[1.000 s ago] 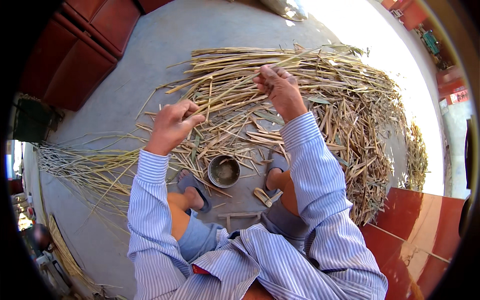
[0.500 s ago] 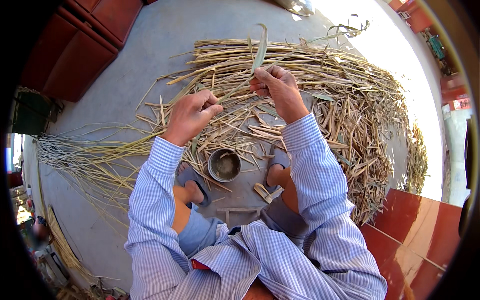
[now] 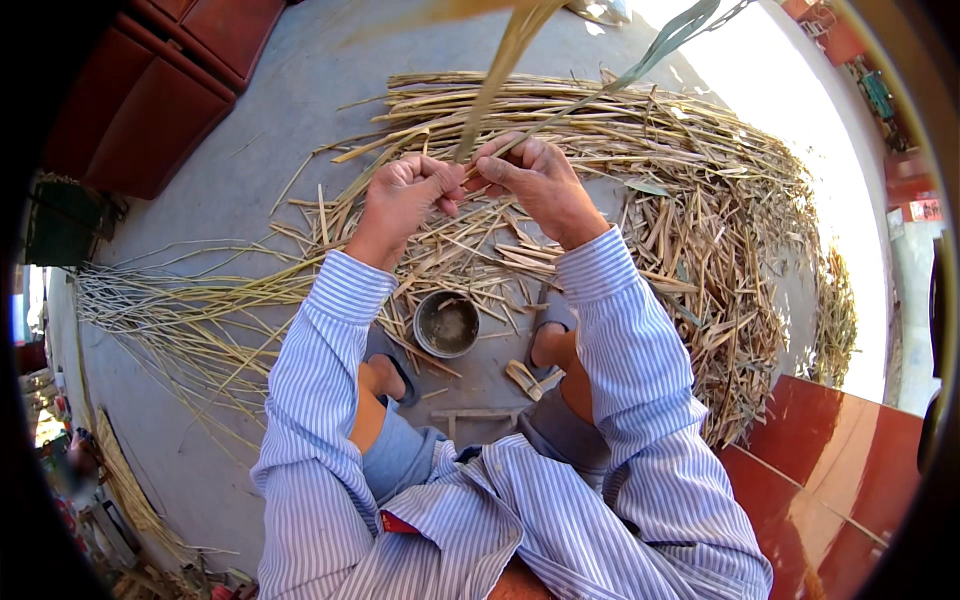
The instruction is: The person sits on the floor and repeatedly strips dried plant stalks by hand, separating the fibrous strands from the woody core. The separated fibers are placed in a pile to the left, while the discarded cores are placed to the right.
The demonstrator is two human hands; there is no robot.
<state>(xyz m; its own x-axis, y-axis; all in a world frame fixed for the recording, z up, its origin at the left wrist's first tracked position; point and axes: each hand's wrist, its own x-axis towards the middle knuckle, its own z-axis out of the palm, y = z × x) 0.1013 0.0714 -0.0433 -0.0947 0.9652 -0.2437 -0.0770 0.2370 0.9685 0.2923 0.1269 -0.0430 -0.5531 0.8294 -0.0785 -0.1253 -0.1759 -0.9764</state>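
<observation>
My left hand (image 3: 405, 192) and my right hand (image 3: 535, 180) meet in front of me, both closed on the lower end of a long dry cane stalk (image 3: 500, 75) that rises up and away toward the top of the view. A greenish leaf strip (image 3: 668, 40) branches off it to the upper right. Below my hands a big heap of dry stalks and husks (image 3: 690, 200) covers the concrete floor. A small round metal bowl (image 3: 447, 324) stands between my feet.
A bundle of thin split strips (image 3: 170, 310) lies to my left. Red-brown furniture (image 3: 170, 80) stands at the upper left, and a red tiled step (image 3: 840, 450) sits at the lower right. A small knife-like tool (image 3: 525, 378) lies by my right foot.
My hands came together from apart and lifted a stalk off the heap; it now stands raised toward the camera, with my left hand joined to the right on it.
</observation>
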